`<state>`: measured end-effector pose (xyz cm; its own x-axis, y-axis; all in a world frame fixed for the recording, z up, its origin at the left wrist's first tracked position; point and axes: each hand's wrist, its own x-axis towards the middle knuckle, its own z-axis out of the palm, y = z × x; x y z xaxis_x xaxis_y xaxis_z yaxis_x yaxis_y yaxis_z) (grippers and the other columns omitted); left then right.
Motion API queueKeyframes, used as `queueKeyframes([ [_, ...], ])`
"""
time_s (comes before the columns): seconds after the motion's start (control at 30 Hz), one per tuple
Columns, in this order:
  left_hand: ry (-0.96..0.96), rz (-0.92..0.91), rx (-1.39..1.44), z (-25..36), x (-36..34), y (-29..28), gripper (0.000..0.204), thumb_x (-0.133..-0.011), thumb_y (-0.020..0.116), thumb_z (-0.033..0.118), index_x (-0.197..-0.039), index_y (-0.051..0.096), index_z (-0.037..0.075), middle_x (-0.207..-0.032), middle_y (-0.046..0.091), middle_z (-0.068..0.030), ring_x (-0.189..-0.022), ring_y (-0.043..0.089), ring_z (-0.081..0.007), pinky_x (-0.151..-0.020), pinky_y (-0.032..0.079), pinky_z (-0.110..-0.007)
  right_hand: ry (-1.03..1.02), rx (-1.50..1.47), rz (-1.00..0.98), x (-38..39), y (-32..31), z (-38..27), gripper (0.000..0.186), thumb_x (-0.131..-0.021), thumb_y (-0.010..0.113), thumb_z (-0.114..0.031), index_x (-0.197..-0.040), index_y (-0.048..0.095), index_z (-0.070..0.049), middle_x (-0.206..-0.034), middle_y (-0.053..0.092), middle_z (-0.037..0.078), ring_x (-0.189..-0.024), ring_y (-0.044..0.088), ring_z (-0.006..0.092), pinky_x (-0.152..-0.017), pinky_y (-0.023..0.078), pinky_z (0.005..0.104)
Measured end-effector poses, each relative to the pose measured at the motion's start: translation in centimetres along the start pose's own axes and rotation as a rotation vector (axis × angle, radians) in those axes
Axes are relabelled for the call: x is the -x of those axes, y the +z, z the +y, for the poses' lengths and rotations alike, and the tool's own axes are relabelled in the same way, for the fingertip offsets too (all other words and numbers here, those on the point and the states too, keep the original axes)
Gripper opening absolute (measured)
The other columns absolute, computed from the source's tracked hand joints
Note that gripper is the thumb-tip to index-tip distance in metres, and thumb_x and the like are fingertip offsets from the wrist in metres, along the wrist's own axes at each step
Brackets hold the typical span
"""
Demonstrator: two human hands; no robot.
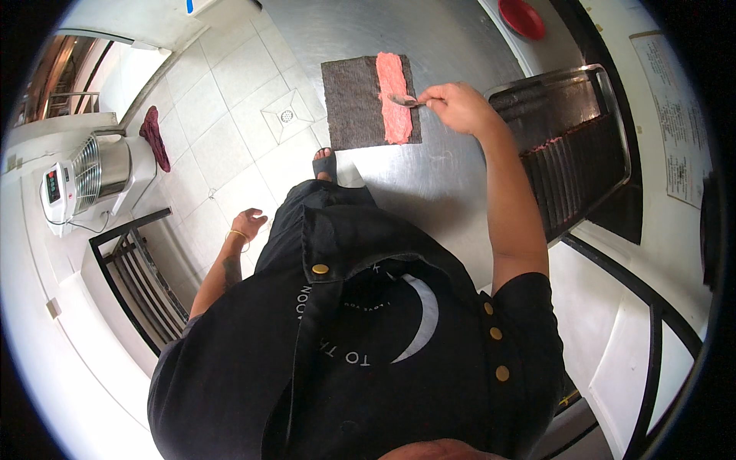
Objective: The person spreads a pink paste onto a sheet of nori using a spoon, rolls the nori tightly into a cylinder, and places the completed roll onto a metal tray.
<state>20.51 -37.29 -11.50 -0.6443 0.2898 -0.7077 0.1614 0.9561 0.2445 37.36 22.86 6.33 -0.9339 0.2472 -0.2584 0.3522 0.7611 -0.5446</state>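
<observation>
A dark nori sheet (349, 107) lies on the steel worktop (452, 184), with a band of pink paste (392, 69) along its right side. My right hand (456, 107) grips a metal utensil, apparently a spoon (402, 101), whose head touches the middle of the paste. My left hand (247, 224) hangs down at my side, away from the worktop, its fingers loosely bent and apart with nothing visible in them.
Right of my arm is a metal tray (621, 153) with rows of dark strips. A red dish (521, 17) sits at the upper right. At left stand a white mixer (96, 184), a dark red cloth (153, 138) and a black metal rack (138, 272) beside the tiled floor (230, 115).
</observation>
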Motion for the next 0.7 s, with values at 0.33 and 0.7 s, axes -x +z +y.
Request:
queueKeyframes([
  [0.33,-0.079,-0.034,-0.024,0.8,2.1,-0.2,0.051,-0.092,0.076,0.040,-0.130,0.073,0.006,-0.114,0.077,-0.0198,-0.109,0.074,-0.0322,-0.096,0.057,-0.039,-0.023,-0.080,-0.155,6.2,1.9,-0.7,0.025,-0.099,0.063,-0.016,-0.119,0.076,-0.008,-0.105,0.076,0.021,-0.099,0.074,0.0352,-0.088,0.055,0.0428],
  [0.7,0.000,-0.030,0.017,3.1,-0.3,-0.7,0.052,-0.091,0.075,0.044,-0.130,0.073,0.010,-0.118,0.076,-0.0196,-0.114,0.073,-0.0335,-0.100,0.056,-0.039,0.012,-0.137,-0.063,6.1,1.8,-0.5,0.024,-0.100,0.061,-0.014,-0.118,0.076,-0.006,-0.104,0.075,0.022,-0.098,0.073,0.0389,-0.088,0.056,0.0427],
])
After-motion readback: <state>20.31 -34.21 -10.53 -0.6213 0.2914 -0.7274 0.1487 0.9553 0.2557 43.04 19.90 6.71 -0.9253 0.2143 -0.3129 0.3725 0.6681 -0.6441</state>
